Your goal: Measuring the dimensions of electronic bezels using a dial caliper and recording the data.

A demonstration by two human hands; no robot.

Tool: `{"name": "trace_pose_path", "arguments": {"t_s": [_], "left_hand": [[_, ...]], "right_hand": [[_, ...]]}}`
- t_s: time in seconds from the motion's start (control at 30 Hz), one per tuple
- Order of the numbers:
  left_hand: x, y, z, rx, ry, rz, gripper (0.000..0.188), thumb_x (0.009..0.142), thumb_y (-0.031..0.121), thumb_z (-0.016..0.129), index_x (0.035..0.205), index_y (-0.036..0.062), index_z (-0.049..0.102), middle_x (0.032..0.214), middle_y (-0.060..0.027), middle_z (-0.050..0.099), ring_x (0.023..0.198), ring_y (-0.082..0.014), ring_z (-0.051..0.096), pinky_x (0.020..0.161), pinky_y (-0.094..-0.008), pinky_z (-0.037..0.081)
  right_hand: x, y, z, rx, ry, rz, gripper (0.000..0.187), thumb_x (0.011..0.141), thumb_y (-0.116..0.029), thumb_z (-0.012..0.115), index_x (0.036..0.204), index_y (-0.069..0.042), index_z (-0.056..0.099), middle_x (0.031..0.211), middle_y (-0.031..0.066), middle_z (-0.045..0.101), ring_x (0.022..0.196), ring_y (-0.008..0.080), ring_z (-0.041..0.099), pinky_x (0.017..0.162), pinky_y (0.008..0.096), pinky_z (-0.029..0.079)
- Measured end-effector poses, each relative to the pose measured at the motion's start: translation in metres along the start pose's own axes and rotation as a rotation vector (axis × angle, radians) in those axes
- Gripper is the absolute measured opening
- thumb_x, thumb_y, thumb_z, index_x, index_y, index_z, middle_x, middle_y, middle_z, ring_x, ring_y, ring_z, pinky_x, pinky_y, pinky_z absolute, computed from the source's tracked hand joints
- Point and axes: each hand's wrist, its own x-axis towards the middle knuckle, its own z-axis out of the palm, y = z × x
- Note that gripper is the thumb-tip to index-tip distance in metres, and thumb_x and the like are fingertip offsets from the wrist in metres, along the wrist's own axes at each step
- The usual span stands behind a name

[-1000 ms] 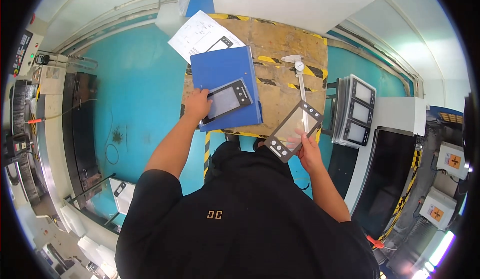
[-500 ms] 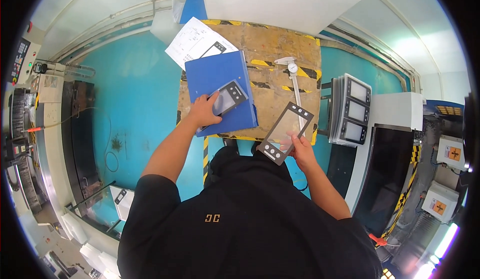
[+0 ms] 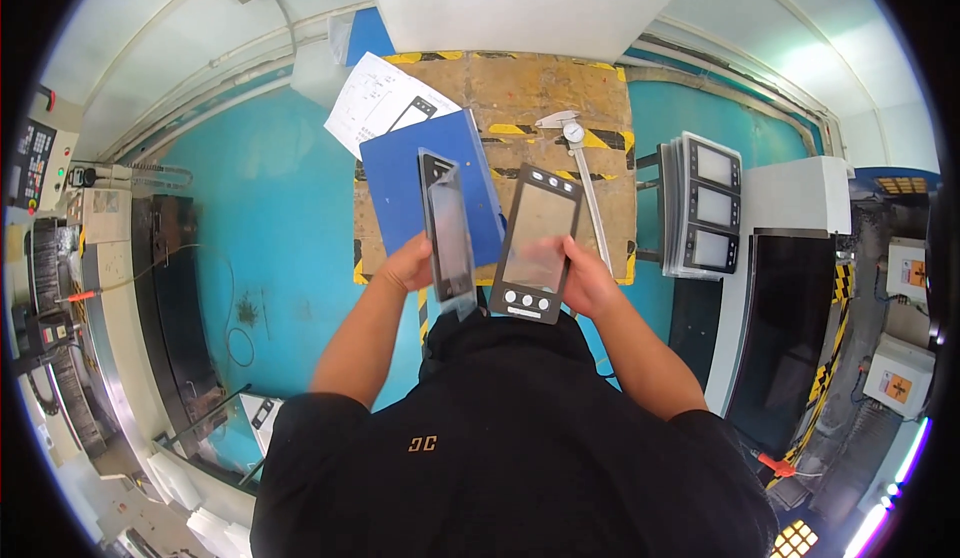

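My left hand (image 3: 408,263) grips the left edge of a dark-framed panel (image 3: 450,223) with a see-through window. That panel stands tilted nearly edge-on, and what looks like loose clear film shows at its ends. In my right hand (image 3: 592,283) is a similar panel (image 3: 541,243), held by its right edge with its face up; fingers show through its window. Holes and slots line both its short ends. Behind the two panels a blue folder (image 3: 400,178) lies on the worn wooden table (image 3: 520,78). A dial caliper (image 3: 590,188) rests to its right.
Printed drawing sheets (image 3: 365,98) stick out from under the folder. Off the table's right side, a stack of framed panels (image 3: 713,203) stands on a rack. Machines with a control panel (image 3: 38,163) line the left; a white cabinet (image 3: 800,198) stands at right.
My left hand has lifted its panel off the blue folder and brought it toward me, turning it edge-on. The right-hand panel has moved left and stands more upright in view.
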Motion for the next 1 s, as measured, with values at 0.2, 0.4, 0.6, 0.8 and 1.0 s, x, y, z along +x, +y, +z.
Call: {"name": "trace_pose_path", "arguments": {"t_s": [0.2, 0.4, 0.6, 0.8, 1.0], "left_hand": [[-0.003, -0.01, 0.063, -0.068, -0.22, -0.021, 0.133, 0.049, 0.067, 0.09, 0.152, 0.0064, 0.032, 0.134, -0.0063, 0.053, 0.124, -0.0205, 0.052, 0.102, -0.0369, 0.045], [-0.01, -0.003, 0.076, 0.026, -0.306, -0.003, 0.115, 0.055, 0.052, 0.093, 0.144, 0.003, 0.041, 0.128, -0.0166, 0.059, 0.12, -0.0307, 0.059, 0.102, -0.0513, 0.048], [-0.026, 0.014, 0.1, -0.139, -0.44, 0.032, 0.134, 0.051, 0.061, 0.091, 0.151, -0.0022, 0.028, 0.141, -0.0187, 0.049, 0.127, -0.0312, 0.051, 0.109, -0.0402, 0.039], [-0.031, 0.002, 0.094, -0.412, -0.565, 0.051, 0.146, 0.05, 0.071, 0.086, 0.158, 0.0076, 0.011, 0.151, -0.0288, 0.035, 0.136, -0.0454, 0.041, 0.112, -0.0548, 0.033], [-0.023, -0.001, 0.08, -0.506, -0.562, 0.16, 0.132, 0.064, 0.069, 0.081, 0.158, 0.0086, 0.011, 0.139, -0.0169, 0.049, 0.127, -0.0332, 0.051, 0.109, -0.0521, 0.038]], "right_hand": [[0.019, -0.033, 0.057, -0.17, -0.085, -0.104, 0.036, 0.105, -0.033, 0.047, 0.11, -0.003, 0.066, 0.15, 0.0134, 0.044, 0.111, 0.0222, 0.059, 0.088, 0.036, 0.049], [0.025, -0.047, 0.094, -0.56, -0.468, -0.307, 0.039, 0.106, -0.034, 0.044, 0.106, -0.001, 0.065, 0.125, 0.0198, 0.058, 0.099, 0.0231, 0.063, 0.083, 0.0365, 0.051], [0.02, -0.065, 0.096, -0.635, -0.28, -0.178, 0.042, 0.103, -0.038, 0.049, 0.094, 0.0, 0.064, 0.088, 0.0169, 0.067, 0.075, 0.024, 0.065, 0.066, 0.0337, 0.052], [0.018, -0.081, 0.114, -0.098, -0.537, -0.198, 0.043, 0.103, -0.04, 0.044, 0.084, -0.004, 0.057, 0.071, 0.0098, 0.06, 0.055, 0.0193, 0.053, 0.049, 0.0299, 0.039], [0.017, -0.092, 0.168, -0.005, -0.945, -0.23, 0.031, 0.105, -0.035, 0.043, 0.096, -0.007, 0.052, 0.076, 0.0082, 0.058, 0.058, 0.0182, 0.051, 0.053, 0.0308, 0.041]]}}
